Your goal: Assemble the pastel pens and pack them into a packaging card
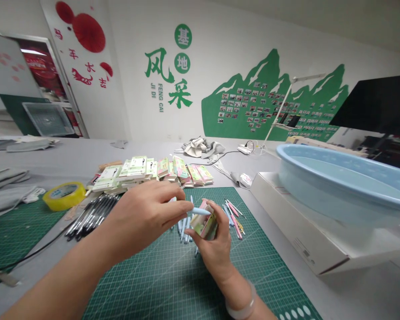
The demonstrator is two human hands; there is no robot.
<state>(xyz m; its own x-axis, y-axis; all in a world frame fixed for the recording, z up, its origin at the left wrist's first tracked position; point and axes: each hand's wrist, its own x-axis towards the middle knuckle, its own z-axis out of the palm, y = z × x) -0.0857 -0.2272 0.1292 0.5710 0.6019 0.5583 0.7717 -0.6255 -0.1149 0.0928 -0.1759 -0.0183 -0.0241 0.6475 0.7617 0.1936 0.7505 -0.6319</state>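
Pinching a pale blue pen (200,211) narrowly, the left hand (143,218) meets a printed packet (204,224), which the right hand (215,253) cups firmly, steadying it!

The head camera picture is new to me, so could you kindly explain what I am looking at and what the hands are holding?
This picture comes from a camera worn on a person's head, looking forward and down, so both arms reach out from the viewer. No machine appears, only bare hands. The right hand holds a small green and pink pack, and the left hand has its fingertips at a light blue pen. Beneath them lies a green cutting mat with loose pens. Nearby are a stack of packs, a bundle of black pens, a roll of yellow tape, and a pale blue basin on a white box.
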